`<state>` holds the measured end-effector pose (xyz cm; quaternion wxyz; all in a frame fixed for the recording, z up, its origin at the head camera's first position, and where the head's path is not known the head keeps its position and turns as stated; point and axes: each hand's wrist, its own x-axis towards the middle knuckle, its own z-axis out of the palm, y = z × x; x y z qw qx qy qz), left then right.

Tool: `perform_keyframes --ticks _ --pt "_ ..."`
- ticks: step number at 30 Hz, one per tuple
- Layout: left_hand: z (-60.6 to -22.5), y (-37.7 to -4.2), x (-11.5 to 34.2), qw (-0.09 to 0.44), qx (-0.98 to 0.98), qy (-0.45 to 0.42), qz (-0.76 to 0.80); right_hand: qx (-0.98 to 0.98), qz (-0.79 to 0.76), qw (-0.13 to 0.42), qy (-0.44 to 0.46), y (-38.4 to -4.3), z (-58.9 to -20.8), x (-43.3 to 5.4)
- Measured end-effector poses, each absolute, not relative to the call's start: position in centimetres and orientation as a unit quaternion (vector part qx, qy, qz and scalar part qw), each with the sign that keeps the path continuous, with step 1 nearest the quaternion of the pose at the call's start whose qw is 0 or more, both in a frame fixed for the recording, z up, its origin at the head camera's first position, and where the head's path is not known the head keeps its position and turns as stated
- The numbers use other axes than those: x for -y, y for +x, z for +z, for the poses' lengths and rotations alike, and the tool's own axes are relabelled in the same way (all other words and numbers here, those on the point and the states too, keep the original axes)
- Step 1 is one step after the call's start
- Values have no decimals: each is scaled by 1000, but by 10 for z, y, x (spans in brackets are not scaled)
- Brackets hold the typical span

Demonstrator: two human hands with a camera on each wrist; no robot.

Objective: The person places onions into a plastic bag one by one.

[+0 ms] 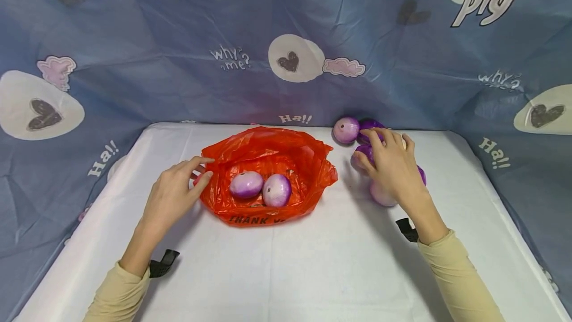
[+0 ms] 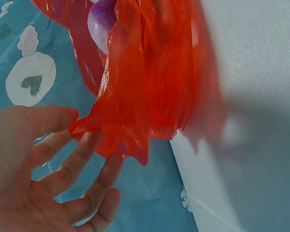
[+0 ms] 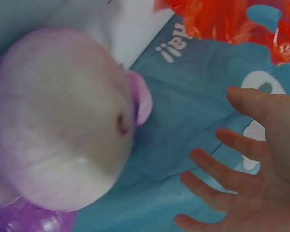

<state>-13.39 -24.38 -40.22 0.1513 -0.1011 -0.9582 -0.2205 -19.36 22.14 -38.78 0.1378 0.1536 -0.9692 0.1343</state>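
Note:
A red plastic bag [image 1: 319,183] stands with its mouth spread, two purple onions [image 1: 247,185] side by side inside it. At its left rim my left hand [image 1: 172,193] pinches a bit of the film between thumb and fingers; the left wrist view shows the bag's gathered corner [image 2: 94,128] there. My right hand [image 1: 393,165] hovers over the group of purple onions [image 1: 346,130] right of the bag, fingers spread and holding nothing. In the right wrist view one large onion [image 3: 63,118] lies apart from the fingers. My hand partly hides several onions in the head view.
A white cloth [image 1: 313,272] covers the table. Behind it and at the sides hangs a blue printed sheet [image 1: 214,88]. Black straps [image 1: 164,264] show at both wrists.

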Motion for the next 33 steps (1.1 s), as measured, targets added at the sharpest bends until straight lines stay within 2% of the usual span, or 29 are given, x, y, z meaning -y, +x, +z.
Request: perform_keyframes --ticks 7,14,33 --pt "-400 -132 244 146 960 -99 -219 987 101 42 113 -200 -399 -239" --pt "-400 -134 242 153 958 -105 -217 992 86 -4 93 -208 -410 -243" --pt "-399 -134 242 151 960 -109 -210 989 93 -5 117 -205 -418 -243"
